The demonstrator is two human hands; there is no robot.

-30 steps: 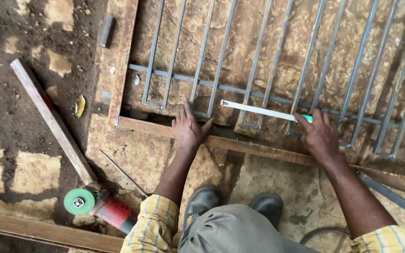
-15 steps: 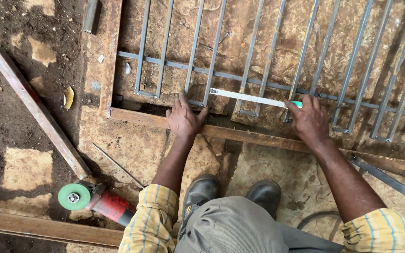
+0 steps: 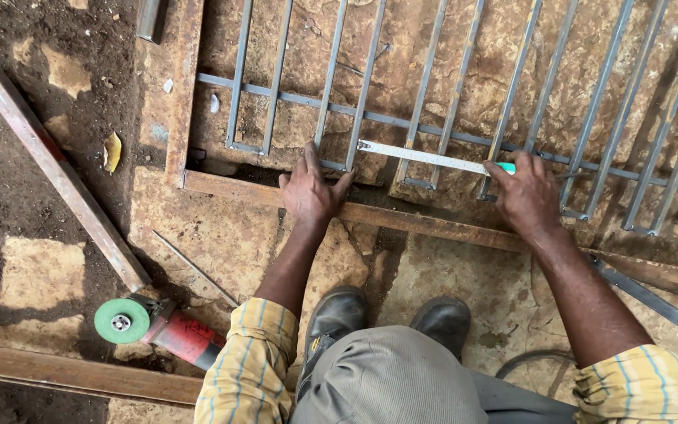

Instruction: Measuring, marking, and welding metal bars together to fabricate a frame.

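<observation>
A metal grille (image 3: 433, 78) of thin grey bars lies flat on stone ground inside a rusty steel frame (image 3: 417, 222). My left hand (image 3: 310, 188) rests flat on the frame's near rail, fingers spread, fingertips at the grille's lower bars. My right hand (image 3: 526, 196) grips a tape measure with a green case (image 3: 506, 167). Its pale blade (image 3: 421, 155) is pulled out leftward across the bars, ending near my left hand's fingertips.
An angle grinder (image 3: 162, 327) with a green disc and red body lies at lower left. A long steel bar (image 3: 56, 173) lies diagonally on the dirt, another rusty rail (image 3: 72, 375) along the bottom. My dark boots (image 3: 390, 318) stand below the frame.
The view has shifted a little, so the hands and grille sit slightly lower. Both hands hold the same places, with the tape still stretched between them.
</observation>
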